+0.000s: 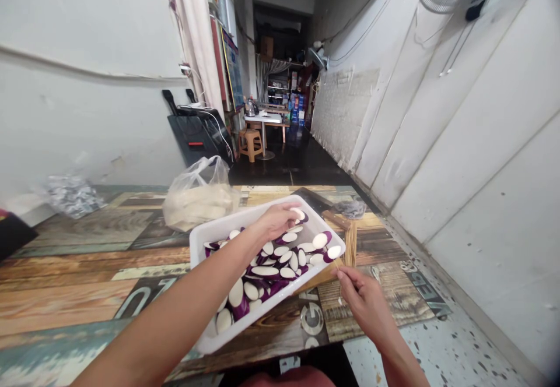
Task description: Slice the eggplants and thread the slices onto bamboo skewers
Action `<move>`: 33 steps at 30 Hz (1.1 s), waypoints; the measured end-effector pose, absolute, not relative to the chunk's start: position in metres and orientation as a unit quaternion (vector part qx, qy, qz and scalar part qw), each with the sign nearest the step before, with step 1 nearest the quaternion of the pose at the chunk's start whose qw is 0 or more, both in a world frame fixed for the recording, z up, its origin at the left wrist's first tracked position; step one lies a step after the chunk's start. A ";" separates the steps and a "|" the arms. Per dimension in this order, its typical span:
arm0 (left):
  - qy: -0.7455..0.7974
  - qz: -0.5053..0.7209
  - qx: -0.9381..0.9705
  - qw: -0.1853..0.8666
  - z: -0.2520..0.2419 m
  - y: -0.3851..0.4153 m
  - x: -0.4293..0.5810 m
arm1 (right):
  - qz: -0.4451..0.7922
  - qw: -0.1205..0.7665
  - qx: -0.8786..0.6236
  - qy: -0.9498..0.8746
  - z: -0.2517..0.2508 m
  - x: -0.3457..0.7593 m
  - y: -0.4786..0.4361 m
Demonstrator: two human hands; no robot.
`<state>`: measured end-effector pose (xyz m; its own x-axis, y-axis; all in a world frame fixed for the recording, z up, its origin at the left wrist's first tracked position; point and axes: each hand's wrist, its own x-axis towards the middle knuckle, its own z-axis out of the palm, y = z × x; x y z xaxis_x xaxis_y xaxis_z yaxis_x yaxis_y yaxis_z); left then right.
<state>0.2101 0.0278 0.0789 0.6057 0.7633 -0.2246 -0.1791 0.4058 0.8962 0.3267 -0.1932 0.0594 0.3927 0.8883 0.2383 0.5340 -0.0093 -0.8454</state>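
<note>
A white plastic tub (200,247) holds many slanted eggplant slices (265,271) with purple skin and white flesh. Over its far side, my left hand (280,221) is closed on one eggplant slice (300,215). My right hand (359,295), just outside the tub's near right corner, pinches a thin skewer (336,264). An eggplant piece (333,252) sits at the skewer's upper end, near the rim; whether the slice beside it is also on the skewer I cannot tell. More thin bamboo skewers (351,243) lie in a bundle right of the tub.
Behind the tub stands a clear plastic bag (199,203) with pale contents. A cleaver with a wooden handle (336,220) and a grey crumpled bundle (351,208) lie at the far right of the patterned table (161,299). A silvery pile (73,196) is at far left.
</note>
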 end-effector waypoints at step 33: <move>0.343 0.290 0.339 0.827 0.090 0.021 0.211 | 0.201 0.458 -0.678 -0.538 0.062 0.320 -0.195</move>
<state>0.2111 0.0207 0.0901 0.5972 0.7119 -0.3695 -0.2468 0.6014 0.7598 0.3204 -0.1955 0.0617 0.3392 0.9147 0.2195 0.5460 -0.0014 -0.8378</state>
